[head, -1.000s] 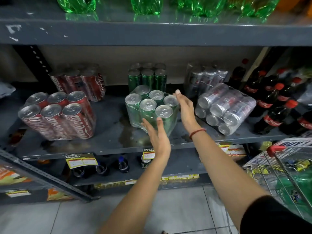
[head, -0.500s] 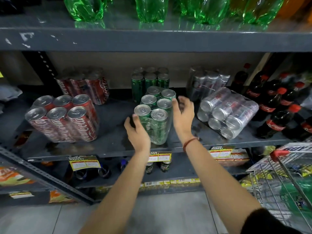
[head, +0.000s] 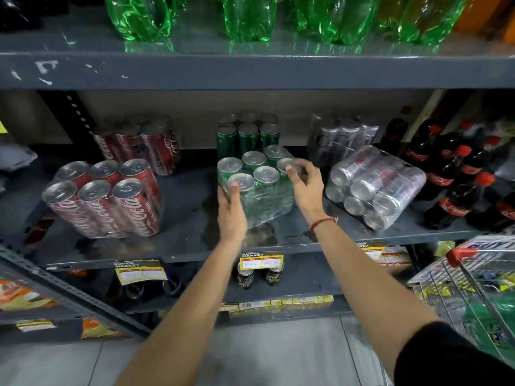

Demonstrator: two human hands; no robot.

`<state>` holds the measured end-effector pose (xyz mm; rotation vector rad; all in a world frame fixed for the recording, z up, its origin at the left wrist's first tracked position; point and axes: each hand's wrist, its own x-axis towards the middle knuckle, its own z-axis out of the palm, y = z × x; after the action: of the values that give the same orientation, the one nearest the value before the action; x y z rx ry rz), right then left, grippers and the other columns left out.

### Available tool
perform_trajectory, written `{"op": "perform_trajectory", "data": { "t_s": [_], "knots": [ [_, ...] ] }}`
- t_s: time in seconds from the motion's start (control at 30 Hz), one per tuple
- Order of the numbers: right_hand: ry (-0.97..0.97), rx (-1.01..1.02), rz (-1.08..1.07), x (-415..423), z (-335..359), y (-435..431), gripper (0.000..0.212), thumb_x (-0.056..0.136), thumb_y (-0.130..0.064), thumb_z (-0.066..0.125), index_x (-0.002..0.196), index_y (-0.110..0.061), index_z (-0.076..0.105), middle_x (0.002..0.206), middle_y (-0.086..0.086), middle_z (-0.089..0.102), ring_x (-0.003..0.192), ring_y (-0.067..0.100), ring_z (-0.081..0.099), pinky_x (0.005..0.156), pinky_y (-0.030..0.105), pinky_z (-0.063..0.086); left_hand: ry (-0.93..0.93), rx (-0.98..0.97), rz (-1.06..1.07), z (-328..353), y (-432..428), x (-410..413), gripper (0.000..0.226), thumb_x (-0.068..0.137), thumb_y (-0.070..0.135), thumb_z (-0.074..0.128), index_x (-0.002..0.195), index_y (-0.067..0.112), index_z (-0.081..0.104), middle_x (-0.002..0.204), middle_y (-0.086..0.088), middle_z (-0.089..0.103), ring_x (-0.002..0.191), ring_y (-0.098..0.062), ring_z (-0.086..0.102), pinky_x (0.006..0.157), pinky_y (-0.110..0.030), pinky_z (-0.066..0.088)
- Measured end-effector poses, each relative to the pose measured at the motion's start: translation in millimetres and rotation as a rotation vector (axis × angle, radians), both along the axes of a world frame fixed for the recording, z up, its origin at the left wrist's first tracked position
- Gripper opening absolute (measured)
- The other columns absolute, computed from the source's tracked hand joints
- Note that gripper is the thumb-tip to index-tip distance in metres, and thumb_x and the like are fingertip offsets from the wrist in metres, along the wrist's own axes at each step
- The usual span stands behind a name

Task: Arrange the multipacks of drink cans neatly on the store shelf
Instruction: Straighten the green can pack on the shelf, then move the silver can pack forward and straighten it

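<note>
The green 6-pack, shrink-wrapped, sits near the middle of the grey shelf, tilted with its can tops leaning toward me. The left hand is pressed against its near left corner, fingers curled onto the wrap below a can top. The right hand grips the far right top corner, fingertips closed around the rim of a can. Straight behind it stands a second green pack, upright against the back wall.

To the left, well apart, a red cola 6-pack leans forward the same way, with another red pack behind it. To the right, just beside the right hand, a silver pack lies on its side, can tops facing out, and a further silver pack stands behind.

Dark cola bottles with red caps crowd the far right of the shelf. Big green bottles stand on the shelf above. Yellow price tags hang from the shelf edge, and a wire trolley stands at lower right.
</note>
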<state>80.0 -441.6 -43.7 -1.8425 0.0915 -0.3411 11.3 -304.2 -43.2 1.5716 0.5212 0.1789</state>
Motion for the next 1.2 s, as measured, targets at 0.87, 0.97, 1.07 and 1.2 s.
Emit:
{"op": "perform_trajectory", "data": {
  "t_s": [0.87,0.97,1.07,1.2],
  "knots": [
    [0.345,-0.066,-0.564,-25.3,11.9,-202.1,0.077,0.079,-0.048,0.069,0.134,-0.001,0.042,0.138,0.023,0.041,0.127,0.039,0.042,0.102,0.042,0.036,-0.465,0.658,-0.411,58.8,-143.5,71.3,0.05,0.091,0.03,0.052,0.134,0.006,0.043,0.14,-0.02,0.043,0.13,-0.034,0.041,0.105,-0.036,0.031],
    [0.557,0.339,-0.382,-14.8,3.4,-217.5,0.102,0.063,-0.063,0.075,0.135,0.002,0.043,0.129,0.016,0.055,0.116,0.036,0.057,0.094,0.042,0.048,-0.334,0.639,-0.645,50.7,-174.7,111.4,0.054,0.09,0.031,0.055,0.137,0.01,0.041,0.141,-0.02,0.046,0.127,-0.034,0.047,0.101,-0.035,0.037],
    [0.585,0.597,-0.222,-9.7,-9.6,-223.2,0.102,0.043,-0.064,0.085,0.121,-0.005,0.059,0.108,0.015,0.072,0.093,0.036,0.071,0.09,0.054,0.054,-0.11,0.654,-0.714,42.5,-190.9,147.8,0.065,0.09,0.04,0.054,0.143,0.007,0.034,0.149,-0.019,0.038,0.134,-0.033,0.04,0.107,-0.035,0.034],
    [0.536,0.603,-0.251,-7.1,-14.7,-227.1,0.069,0.069,-0.045,0.079,0.115,0.002,0.057,0.098,0.015,0.069,0.086,0.031,0.069,0.069,0.038,0.057,0.162,0.409,-0.824,23.1,-189.0,165.5,0.082,0.075,0.064,0.058,0.136,0.011,0.047,0.139,-0.015,0.052,0.123,-0.029,0.052,0.103,-0.035,0.044]
  ]
}}
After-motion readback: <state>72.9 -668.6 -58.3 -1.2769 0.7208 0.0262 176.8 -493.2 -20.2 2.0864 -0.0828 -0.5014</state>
